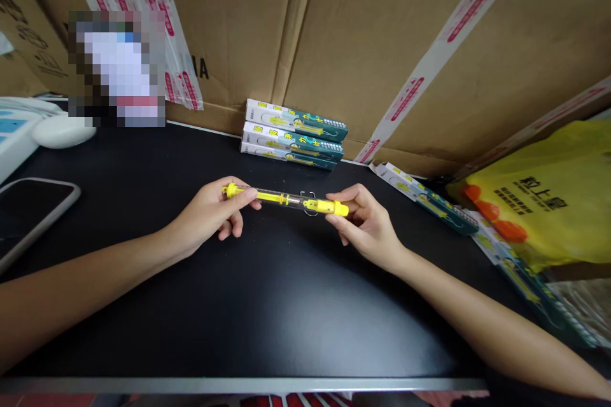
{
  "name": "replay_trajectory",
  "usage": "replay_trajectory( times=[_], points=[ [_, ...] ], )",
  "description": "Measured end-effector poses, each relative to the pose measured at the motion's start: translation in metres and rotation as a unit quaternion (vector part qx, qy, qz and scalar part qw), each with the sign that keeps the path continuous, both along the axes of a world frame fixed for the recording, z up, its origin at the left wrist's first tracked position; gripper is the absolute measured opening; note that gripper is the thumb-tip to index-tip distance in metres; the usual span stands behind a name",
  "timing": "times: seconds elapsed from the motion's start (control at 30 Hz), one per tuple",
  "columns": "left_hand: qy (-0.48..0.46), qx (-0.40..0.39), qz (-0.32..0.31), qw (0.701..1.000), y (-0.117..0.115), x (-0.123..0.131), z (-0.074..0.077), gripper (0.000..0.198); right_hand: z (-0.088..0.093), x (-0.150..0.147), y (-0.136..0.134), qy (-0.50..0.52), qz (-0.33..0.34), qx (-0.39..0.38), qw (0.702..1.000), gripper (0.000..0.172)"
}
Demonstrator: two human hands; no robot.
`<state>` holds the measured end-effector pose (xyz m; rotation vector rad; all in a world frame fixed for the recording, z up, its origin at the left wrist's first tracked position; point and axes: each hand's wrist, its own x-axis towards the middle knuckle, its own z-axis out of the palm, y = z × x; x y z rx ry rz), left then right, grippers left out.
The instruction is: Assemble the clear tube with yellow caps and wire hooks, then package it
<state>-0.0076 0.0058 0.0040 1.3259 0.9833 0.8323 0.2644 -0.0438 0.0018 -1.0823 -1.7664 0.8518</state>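
Both hands hold a slim yellow and clear plastic spring scale (286, 200) level above the black tabletop (267, 305). My left hand (214, 211) pinches its left yellow end between thumb and fingers. My right hand (365, 219) grips the right yellow end, fingers curled around it. A small metal hook shows near the tool's middle right.
Three stacked boxed scales (292, 135) lie at the back against cardboard cartons (363, 32). More such boxes (429, 200) trail along the right beside a yellow plastic bag (548, 203). A phone (28, 213) and a white device (62, 130) sit at the left.
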Motion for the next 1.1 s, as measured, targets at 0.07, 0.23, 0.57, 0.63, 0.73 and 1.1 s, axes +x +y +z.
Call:
replay_trajectory(
  times=[0.07, 0.23, 0.57, 0.63, 0.73, 1.1],
  points=[
    [-0.004, 0.004, -0.002, 1.000, -0.0006, 0.0003, -0.0006, 0.033, 0.0006, -0.0004, -0.0001, 0.005, 0.005, 0.004, 1.000, 0.020],
    [-0.006, 0.020, -0.011, 1.000, -0.0041, 0.0023, -0.0004, 0.034, 0.0019, -0.0010, 0.0000, 0.005, -0.004, 0.013, 1.000, 0.023],
    [-0.001, 0.025, -0.004, 1.000, -0.0031, 0.0012, -0.0029, 0.032, 0.0020, 0.0019, 0.0025, -0.077, -0.037, 0.093, 0.992, 0.022],
    [-0.001, 0.025, -0.003, 1.000, -0.0027, 0.0015, -0.0027, 0.031, 0.0028, 0.0023, 0.0033, -0.097, -0.045, 0.133, 0.985, 0.021],
    [-0.004, 0.022, -0.002, 1.000, -0.0035, 0.0026, -0.0017, 0.031, 0.0009, 0.0016, 0.0037, -0.079, -0.049, 0.118, 0.989, 0.020],
    [-0.004, 0.014, -0.001, 1.000, -0.0042, 0.0028, -0.0012, 0.031, -0.0048, -0.0021, -0.0017, -0.011, -0.037, 0.006, 0.999, 0.022]
  ],
)
